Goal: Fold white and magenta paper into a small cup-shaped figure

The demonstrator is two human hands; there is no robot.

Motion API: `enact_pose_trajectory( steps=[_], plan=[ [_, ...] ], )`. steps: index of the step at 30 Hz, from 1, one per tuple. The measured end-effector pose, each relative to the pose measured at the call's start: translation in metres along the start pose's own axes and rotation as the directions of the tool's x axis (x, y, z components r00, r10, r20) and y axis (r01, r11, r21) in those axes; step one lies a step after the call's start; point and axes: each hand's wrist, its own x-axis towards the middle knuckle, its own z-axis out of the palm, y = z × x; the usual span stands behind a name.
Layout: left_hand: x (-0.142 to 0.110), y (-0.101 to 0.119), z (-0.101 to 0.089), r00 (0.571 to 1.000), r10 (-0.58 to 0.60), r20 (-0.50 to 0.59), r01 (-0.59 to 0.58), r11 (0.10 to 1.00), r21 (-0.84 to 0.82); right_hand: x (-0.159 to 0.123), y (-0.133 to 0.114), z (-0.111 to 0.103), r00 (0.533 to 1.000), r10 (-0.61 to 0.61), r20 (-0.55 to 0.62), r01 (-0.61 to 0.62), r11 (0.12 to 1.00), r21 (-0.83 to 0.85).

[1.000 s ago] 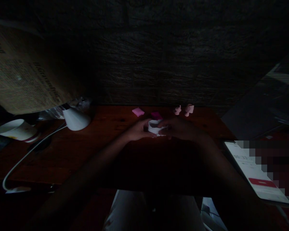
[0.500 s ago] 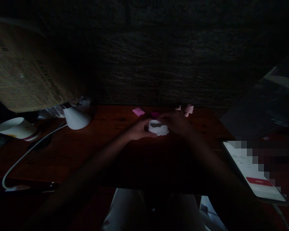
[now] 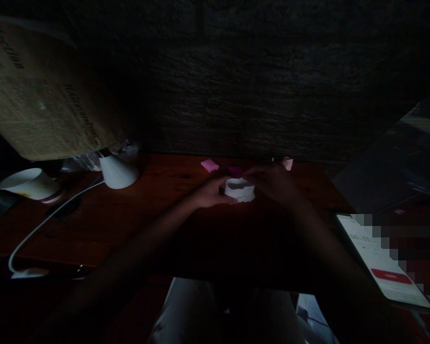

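A small white cup-like piece (image 3: 240, 192), round with an uneven rim and soft like clay, stands on the wooden table. My left hand (image 3: 213, 192) is curled around its left side, thumb in front and fingers behind. Just behind the rim, the fingertips of my right hand (image 3: 270, 181) are pinched at the edge of a flat magenta piece (image 3: 235, 171). A pale pink square piece (image 3: 209, 165) lies behind my left hand. Part of a light pink shaped piece (image 3: 288, 163) shows beyond my right hand, which hides most of it. The scene is very dark.
At left stand a paper cup (image 3: 30, 184) and a white lamp-like cone base (image 3: 118, 172) with a cable, below a large printed brown paper shade or bag (image 3: 46, 95). A lit phone (image 3: 376, 260) lies at right. A brick wall (image 3: 243, 86) rises behind the table (image 3: 157, 200).
My right hand has left the white piece's right side and moved back to the magenta piece, its fingers now pinched there. My left hand keeps its hold. The view has shifted slightly.
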Motion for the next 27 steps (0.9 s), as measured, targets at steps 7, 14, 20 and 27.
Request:
enact_pose_trajectory(
  steps=[7,14,20,27],
  plan=[
    [0.000,0.001,0.000,1.000,0.010,0.006,-0.010,1.000,0.013,0.002,0.004,0.006,0.997,-0.007,0.083,0.006,1.000,0.013],
    [0.000,0.000,0.000,0.999,0.036,0.005,-0.037,0.999,0.018,0.003,-0.003,0.005,0.993,-0.041,0.111,0.046,0.998,-0.037],
    [0.000,-0.003,0.000,0.999,0.031,0.014,-0.031,0.999,-0.015,0.000,-0.003,0.004,0.983,-0.072,0.167,0.081,0.995,-0.050],
    [0.001,-0.003,0.000,0.999,0.044,0.009,-0.044,0.999,0.020,-0.001,-0.006,0.001,0.977,-0.088,0.195,0.101,0.993,-0.061]
  ],
)
